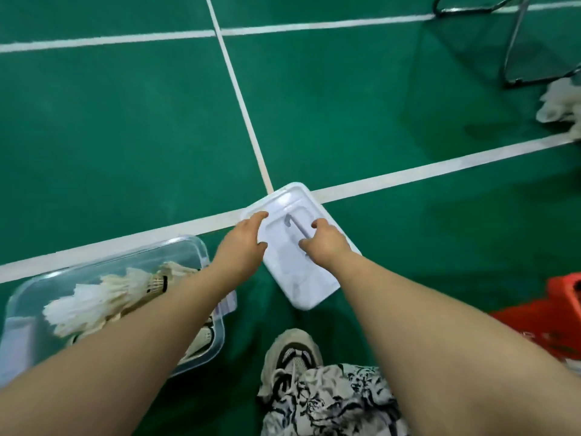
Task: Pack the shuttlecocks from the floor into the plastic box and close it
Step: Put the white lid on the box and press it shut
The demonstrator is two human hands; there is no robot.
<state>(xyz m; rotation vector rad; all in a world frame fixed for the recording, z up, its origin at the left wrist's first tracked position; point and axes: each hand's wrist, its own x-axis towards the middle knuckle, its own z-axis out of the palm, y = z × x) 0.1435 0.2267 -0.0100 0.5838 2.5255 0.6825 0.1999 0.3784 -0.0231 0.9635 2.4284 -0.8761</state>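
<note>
The green floor [125, 127] with white court lines [408, 173] fills the view. At near left stands the clear plastic box [201, 250], open, with white shuttlecocks [94, 297] heaped inside. More shuttlecocks lie at the far right by a metal stand [515, 42]. At the middle the white lid [292, 278] sits tilted over a line crossing. The left hand [242, 247] grips the lid's left edge, fingers curled round it; the right hand [327, 240] pinches its centre handle. A shoe [289, 357] shows at the near edge.
</note>
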